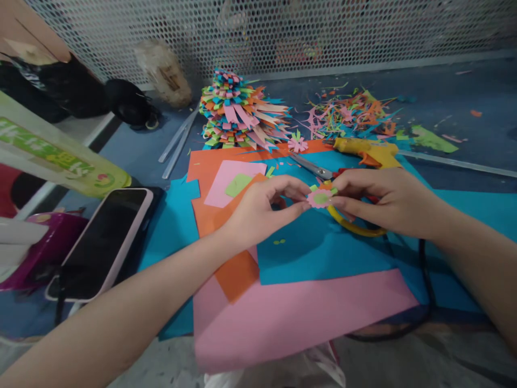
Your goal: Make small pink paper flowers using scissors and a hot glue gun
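Between my two hands is a small paper flower (321, 198), pink with scalloped petals, a green centre and green bits at its upper edge. The fingertips of my left hand (270, 202) pinch its left side. Its right side sits in the fingers of my right hand (382, 196). Just behind and partly under my right hand lie scissors (317, 168) with red and yellow handles. A blue sheet (302, 253) is under my hands, with two tiny green paper discs (279, 242) on it. Near the scissors' tips rests another pink paper flower (298, 143).
A cone of colourful curled paper strips (234, 113) stands behind, beside a heap of paper scraps (355, 116). A yellow glue gun (369, 151) lies at right, glue sticks (177, 143) at back left. At left are a phone (105, 242) and a bottle (60, 151); a perforated panel (302, 37) borders the back.
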Demonstrator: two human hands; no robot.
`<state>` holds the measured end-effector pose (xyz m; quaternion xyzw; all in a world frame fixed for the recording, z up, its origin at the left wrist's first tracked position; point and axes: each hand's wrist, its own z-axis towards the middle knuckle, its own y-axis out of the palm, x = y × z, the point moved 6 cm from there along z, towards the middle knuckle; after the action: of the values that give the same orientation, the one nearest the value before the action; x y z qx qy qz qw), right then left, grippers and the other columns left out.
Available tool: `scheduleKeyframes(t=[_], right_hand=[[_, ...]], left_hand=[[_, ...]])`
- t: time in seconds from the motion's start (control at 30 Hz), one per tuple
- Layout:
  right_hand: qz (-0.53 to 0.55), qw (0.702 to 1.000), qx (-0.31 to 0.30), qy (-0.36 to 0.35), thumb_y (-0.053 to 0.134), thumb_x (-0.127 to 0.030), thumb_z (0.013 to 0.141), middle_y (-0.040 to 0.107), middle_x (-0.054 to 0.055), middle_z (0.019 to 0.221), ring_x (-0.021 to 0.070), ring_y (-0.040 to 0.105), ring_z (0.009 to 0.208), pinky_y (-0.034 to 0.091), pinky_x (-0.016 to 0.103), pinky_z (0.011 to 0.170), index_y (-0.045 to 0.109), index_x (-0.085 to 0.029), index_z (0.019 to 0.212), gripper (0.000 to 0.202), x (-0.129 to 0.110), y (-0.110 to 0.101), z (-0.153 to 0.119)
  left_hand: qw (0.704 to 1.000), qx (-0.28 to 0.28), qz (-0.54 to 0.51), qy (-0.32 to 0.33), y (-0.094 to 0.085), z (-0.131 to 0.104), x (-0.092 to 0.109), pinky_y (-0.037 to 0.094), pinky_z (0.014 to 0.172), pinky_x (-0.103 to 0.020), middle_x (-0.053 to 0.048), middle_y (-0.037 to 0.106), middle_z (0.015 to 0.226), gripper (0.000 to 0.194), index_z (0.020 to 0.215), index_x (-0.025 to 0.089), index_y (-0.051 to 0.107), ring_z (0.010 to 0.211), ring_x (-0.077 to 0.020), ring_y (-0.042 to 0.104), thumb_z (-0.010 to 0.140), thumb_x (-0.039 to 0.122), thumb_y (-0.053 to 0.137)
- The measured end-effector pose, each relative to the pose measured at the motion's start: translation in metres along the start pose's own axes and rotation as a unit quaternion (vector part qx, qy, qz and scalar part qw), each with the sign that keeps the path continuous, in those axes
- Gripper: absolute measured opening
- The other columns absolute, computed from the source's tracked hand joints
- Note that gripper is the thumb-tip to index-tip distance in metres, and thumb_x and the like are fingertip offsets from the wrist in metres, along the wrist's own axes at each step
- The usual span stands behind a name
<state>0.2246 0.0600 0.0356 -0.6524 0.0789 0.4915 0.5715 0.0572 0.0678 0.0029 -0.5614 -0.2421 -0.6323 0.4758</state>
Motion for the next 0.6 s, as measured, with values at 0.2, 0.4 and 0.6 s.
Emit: scheduleKeyframes(t=[0.2,0.4,0.6], right_hand=[[0.008,1.000,0.010,0.012,0.067,-0.050,0.088,0.055,-0.004,0.053,0.0128,0.046,0.048,0.033,0.029,0.047,0.063,-0.027,0.077,0.026,0.001,-0.001,0.000],[-0.003,0.999,0.028,0.016,0.065,-0.051,0.088,0.056,-0.004,0.054,0.0121,0.047,0.048,0.034,0.028,0.045,0.062,-0.025,0.078,0.028,0.001,-0.005,0.001],[0.013,0.995,0.078,0.058,0.067,-0.047,0.088,0.061,-0.002,0.057,0.0111,0.053,0.052,0.039,0.025,0.048,0.065,-0.021,0.082,0.027,0.005,-0.011,-0.001]], left_hand=[[1.000,0.012,0.010,0.018,-0.001,0.002,0.003,0.049,0.063,-0.021,-0.003,0.076,0.084,0.009,0.088,0.018,0.072,0.075,-0.0119,0.068,0.085,0.027,0.070],[0.999,0.017,0.029,-0.010,-0.001,0.002,0.005,0.048,0.060,-0.022,-0.004,0.076,0.081,0.015,0.082,0.017,0.073,0.072,-0.0123,0.066,0.085,0.032,0.073],[0.999,0.014,0.025,-0.017,-0.001,0.001,0.005,0.050,0.063,-0.023,-0.005,0.077,0.086,0.019,0.084,0.018,0.075,0.075,-0.0135,0.068,0.087,0.036,0.072]])
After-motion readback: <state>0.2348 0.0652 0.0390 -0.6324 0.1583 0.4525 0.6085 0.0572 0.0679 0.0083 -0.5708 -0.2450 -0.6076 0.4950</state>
